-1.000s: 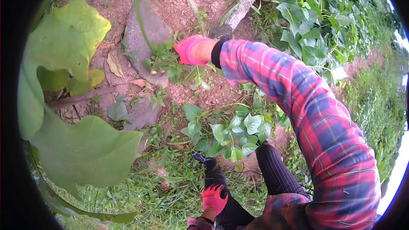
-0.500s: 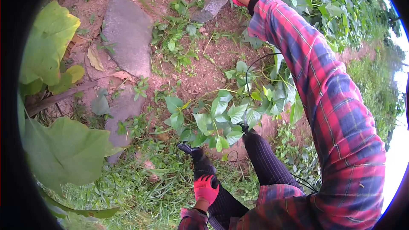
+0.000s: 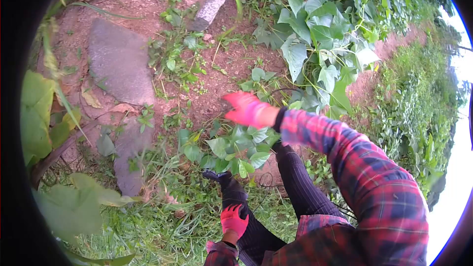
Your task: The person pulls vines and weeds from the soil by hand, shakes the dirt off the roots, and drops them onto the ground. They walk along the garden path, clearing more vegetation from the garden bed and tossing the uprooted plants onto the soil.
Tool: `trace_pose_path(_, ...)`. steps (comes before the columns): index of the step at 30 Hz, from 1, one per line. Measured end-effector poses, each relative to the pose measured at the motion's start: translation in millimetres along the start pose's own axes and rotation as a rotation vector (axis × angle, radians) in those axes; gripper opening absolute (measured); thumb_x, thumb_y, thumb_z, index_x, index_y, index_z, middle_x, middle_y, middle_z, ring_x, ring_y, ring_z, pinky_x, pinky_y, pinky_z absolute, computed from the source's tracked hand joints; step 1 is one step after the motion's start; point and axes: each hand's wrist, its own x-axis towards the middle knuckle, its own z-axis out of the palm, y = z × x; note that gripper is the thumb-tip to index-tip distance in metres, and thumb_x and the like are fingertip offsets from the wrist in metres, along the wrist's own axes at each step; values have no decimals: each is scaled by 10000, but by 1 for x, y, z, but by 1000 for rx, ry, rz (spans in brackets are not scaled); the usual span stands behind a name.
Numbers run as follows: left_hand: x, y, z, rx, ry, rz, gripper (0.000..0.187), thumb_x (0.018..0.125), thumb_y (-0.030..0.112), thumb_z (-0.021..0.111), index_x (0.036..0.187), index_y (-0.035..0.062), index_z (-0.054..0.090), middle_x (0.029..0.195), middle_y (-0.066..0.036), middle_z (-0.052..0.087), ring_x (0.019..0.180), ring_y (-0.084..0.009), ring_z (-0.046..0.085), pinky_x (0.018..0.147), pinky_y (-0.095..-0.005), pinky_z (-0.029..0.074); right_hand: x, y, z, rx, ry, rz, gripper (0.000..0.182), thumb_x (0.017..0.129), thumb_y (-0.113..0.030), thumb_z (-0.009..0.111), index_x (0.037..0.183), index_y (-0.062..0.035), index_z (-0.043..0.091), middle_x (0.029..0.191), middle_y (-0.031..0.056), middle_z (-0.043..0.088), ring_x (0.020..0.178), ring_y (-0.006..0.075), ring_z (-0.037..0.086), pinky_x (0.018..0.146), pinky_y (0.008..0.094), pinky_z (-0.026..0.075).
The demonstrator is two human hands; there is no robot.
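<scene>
Both hands wear pink gloves. Blurred by motion, my right hand [image 3: 246, 110] is over the bare reddish soil, just above a clump of green leafy vine [image 3: 234, 148] by my feet. Its fingers look stretched out and apart, and nothing shows in them. My left hand [image 3: 234, 220] rests on my dark pinstriped trouser leg [image 3: 253, 234], fingers laid over it and holding nothing that I can see. More broad-leaved vines [image 3: 320, 32] spread close beyond my right forearm.
A flat grey stone [image 3: 120, 61] lies on the soil at the left, with a second slab [image 3: 132, 155] below it. A long narrow stone [image 3: 217, 2] sits at the top. Large leaves [image 3: 37, 113] crowd the left edge. Grass [image 3: 162, 226] grows around my feet.
My right hand has come back from the far stone at the top toward my feet, over the soil. My left hand stays on my leg. The view has shifted a little.
</scene>
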Motion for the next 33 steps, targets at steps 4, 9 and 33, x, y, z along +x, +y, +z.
trace_pose_path(4,3,-3,3,-30,-45,7,552,736,420,711,1223,196,582,1262,-54,573,1250,-290,453,1074,-416,329,-13,138,-52,-801,99,216,491,804,-252,638,1241,-51,539,1095,173,641,1071,359,589,957,502,441)
trace_pose_path(9,6,6,5,56,19,15,530,743,388,720,1212,181,586,1218,-69,598,1201,-308,500,1047,-427,366,-43,187,-104,-923,-538,374,420,812,-487,641,1006,-120,712,1069,115,696,977,328,657,908,445,495)
trace_pose_path(33,-76,140,-264,73,16,505,274,697,230,717,956,142,697,905,-85,675,965,-317,632,1056,-493,406,-193,17,-166,-761,-134,-286,458,740,-217,678,1192,-159,632,1265,63,592,1281,285,458,1102,586,249)
